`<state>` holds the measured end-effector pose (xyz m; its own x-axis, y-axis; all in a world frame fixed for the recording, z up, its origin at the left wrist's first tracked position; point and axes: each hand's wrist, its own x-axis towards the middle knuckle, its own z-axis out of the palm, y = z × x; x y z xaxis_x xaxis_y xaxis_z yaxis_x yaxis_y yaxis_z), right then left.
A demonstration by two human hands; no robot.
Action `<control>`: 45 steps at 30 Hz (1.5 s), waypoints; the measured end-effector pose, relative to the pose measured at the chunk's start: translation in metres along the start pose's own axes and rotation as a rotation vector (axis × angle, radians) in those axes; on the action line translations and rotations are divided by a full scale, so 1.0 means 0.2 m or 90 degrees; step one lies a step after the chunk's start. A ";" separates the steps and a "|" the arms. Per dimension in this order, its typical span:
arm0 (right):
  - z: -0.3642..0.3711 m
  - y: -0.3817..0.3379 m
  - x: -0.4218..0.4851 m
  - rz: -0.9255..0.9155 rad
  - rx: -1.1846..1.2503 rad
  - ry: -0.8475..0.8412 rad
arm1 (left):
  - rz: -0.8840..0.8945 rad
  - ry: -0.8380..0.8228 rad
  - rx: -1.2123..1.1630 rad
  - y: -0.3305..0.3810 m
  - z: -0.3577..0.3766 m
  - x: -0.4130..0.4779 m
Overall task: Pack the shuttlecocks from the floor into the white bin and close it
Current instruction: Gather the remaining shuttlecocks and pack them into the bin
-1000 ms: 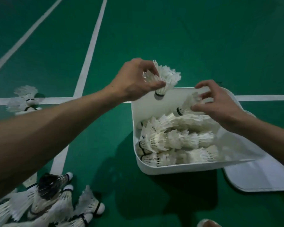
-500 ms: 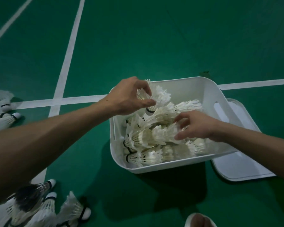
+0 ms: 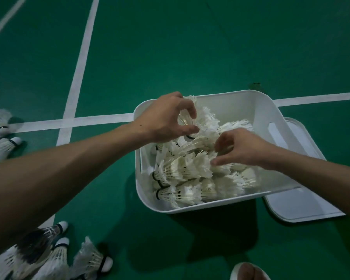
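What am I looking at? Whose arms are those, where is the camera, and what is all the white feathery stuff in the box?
There is no machine here: these are a person's two bare arms. The camera sits on their head and looks down, so you see what they see. The left hand grips a white feathered shuttlecock over a white plastic bin, which stands on the green court floor. The right hand touches the pile of shuttlecocks inside the bin; I cannot tell whether it grips one. The flat white lid lies on the floor beside the bin. More loose shuttlecocks lie on the floor near the left arm.
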<state>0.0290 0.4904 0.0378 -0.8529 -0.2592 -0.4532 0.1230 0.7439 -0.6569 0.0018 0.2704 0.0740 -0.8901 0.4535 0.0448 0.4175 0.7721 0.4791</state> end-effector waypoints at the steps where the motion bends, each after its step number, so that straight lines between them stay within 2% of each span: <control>1: -0.03 0.01 -0.01 -0.008 0.030 0.035 | 0.005 -0.003 0.007 0.00 0.00 0.00; 3: -0.09 0.01 -0.04 -0.029 0.120 0.107 | 0.014 -0.011 0.012 0.02 0.01 0.01; 5: -0.13 -0.01 -0.07 -0.080 0.136 0.142 | 0.026 -0.020 0.010 0.04 0.02 0.01; 9: -0.11 -0.07 -0.11 -0.144 0.093 0.113 | 0.043 -0.037 0.013 0.10 0.04 0.02; 14: -0.10 -0.08 -0.09 -0.144 0.057 0.165 | 0.062 -0.047 0.000 0.15 0.07 0.01; 19: -0.11 -0.07 -0.11 -0.152 0.029 0.158 | 0.079 -0.061 0.001 0.16 0.08 0.01; 23: -0.13 -0.02 -0.14 -0.113 -0.032 0.160 | 0.042 -0.021 -0.024 0.13 0.07 0.01; 28: -0.10 0.08 -0.15 -0.004 -0.088 0.104 | 0.007 -0.019 -0.017 0.04 0.06 0.01; 32: -0.04 0.08 -0.12 0.038 -0.118 0.089 | 0.004 -0.027 -0.025 0.02 0.07 0.00; 38: 0.06 0.02 -0.07 0.008 -0.207 0.021 | 0.025 -0.023 -0.037 0.00 0.07 0.01; 45: 0.11 0.02 0.00 0.002 -0.151 -0.029 | 0.052 -0.028 -0.052 0.00 0.07 0.01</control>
<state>0.0409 0.4793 0.0227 -0.8284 -0.2798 -0.4852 -0.0018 0.8676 -0.4972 0.0032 0.2780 0.0623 -0.8438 0.5344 0.0494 0.4710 0.6932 0.5455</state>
